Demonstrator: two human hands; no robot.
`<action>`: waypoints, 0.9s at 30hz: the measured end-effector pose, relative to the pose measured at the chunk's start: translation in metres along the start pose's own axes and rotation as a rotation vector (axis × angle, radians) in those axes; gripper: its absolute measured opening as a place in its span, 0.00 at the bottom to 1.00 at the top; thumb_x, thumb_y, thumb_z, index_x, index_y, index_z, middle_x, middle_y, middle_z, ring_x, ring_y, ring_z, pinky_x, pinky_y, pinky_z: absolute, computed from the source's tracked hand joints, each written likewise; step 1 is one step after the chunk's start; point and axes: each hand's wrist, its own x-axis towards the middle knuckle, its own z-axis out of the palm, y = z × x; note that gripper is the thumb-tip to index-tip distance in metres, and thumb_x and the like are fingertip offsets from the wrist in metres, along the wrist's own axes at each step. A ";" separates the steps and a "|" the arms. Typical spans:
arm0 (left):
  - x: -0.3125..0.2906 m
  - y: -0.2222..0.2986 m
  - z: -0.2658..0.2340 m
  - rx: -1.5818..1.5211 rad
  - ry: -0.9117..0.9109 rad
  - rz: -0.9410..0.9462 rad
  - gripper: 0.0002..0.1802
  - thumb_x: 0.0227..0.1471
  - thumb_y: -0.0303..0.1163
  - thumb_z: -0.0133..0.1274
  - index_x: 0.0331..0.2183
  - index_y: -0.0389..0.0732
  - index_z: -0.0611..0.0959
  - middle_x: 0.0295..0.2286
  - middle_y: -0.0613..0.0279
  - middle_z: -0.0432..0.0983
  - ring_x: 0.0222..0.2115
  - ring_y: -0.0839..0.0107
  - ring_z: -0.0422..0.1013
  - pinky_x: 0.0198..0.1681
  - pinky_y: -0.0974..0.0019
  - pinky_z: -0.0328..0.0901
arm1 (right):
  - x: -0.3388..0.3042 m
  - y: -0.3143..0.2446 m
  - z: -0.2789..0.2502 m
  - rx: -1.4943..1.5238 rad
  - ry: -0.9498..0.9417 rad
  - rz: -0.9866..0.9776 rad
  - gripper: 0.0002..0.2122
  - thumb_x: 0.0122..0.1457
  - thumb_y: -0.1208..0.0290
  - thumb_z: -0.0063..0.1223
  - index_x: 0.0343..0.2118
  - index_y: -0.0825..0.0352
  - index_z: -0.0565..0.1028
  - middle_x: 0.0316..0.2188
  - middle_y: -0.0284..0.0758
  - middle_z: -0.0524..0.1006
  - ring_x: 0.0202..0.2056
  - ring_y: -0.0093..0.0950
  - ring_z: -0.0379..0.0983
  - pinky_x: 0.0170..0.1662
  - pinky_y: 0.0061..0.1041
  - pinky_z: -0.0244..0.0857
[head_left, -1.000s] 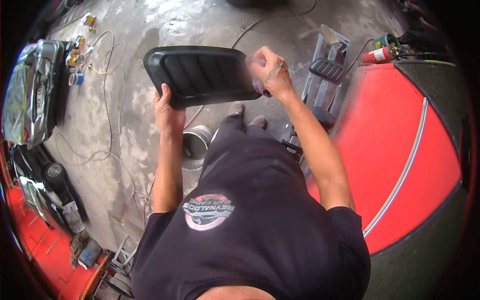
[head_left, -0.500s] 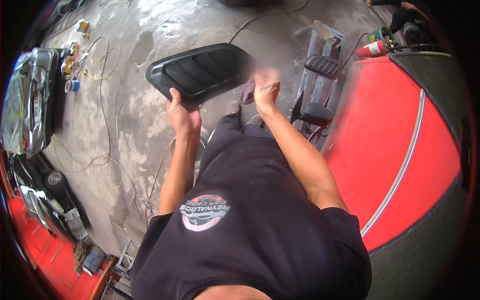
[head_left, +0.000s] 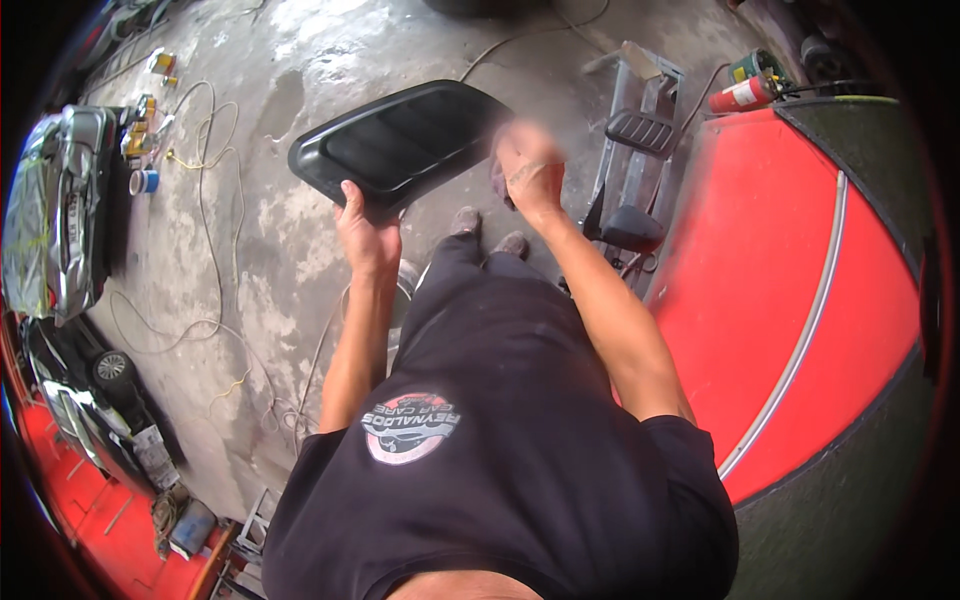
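A black vented plastic panel (head_left: 405, 140) with slanted louvres is held up in front of me, tilted with its right end higher. My left hand (head_left: 368, 240) grips its lower left edge, thumb on the face and the other fingers behind, partly hidden. At the panel's right end is my right hand (head_left: 532, 170), closed around a purplish-grey cloth (head_left: 499, 186). A blur covers its fingertips, so I cannot tell whether the cloth touches the panel.
On the right, a metal stand (head_left: 635, 100) bears a smaller black vent (head_left: 641, 131) and a mirror-like part (head_left: 632, 228), beside a red panel (head_left: 770, 290). Hoses (head_left: 215, 250) cross the concrete floor. Cans (head_left: 144, 182) and a covered car (head_left: 70, 210) are at left.
My right hand has shifted slightly, and the cloth has come up closer against it. The panel has tilted a little in my left hand. A person at the far right has mostly left view.
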 end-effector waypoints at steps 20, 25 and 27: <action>0.018 0.015 -0.014 0.233 -0.153 -0.207 0.20 0.67 0.39 0.55 0.50 0.34 0.78 0.45 0.55 0.81 0.47 0.62 0.77 0.54 0.57 0.71 | 0.022 0.002 -0.019 0.097 -0.342 -0.204 0.05 0.56 0.74 0.57 0.33 0.66 0.82 0.32 0.42 0.80 0.34 0.42 0.80 0.39 0.38 0.74; 0.005 0.004 0.014 0.250 -0.056 -0.303 0.32 0.72 0.54 0.38 0.55 0.33 0.76 0.51 0.50 0.77 0.52 0.60 0.74 0.59 0.54 0.68 | 0.020 -0.077 -0.024 0.471 -0.393 -0.223 0.12 0.56 0.76 0.57 0.43 0.71 0.81 0.38 0.44 0.83 0.40 0.41 0.81 0.46 0.37 0.73; 0.003 0.000 0.016 0.239 -0.075 -0.303 0.37 0.71 0.59 0.34 0.55 0.33 0.76 0.50 0.49 0.78 0.49 0.57 0.76 0.56 0.54 0.71 | -0.008 -0.097 -0.019 0.283 -0.460 -0.665 0.16 0.55 0.76 0.57 0.48 0.72 0.79 0.46 0.46 0.80 0.48 0.45 0.77 0.56 0.43 0.68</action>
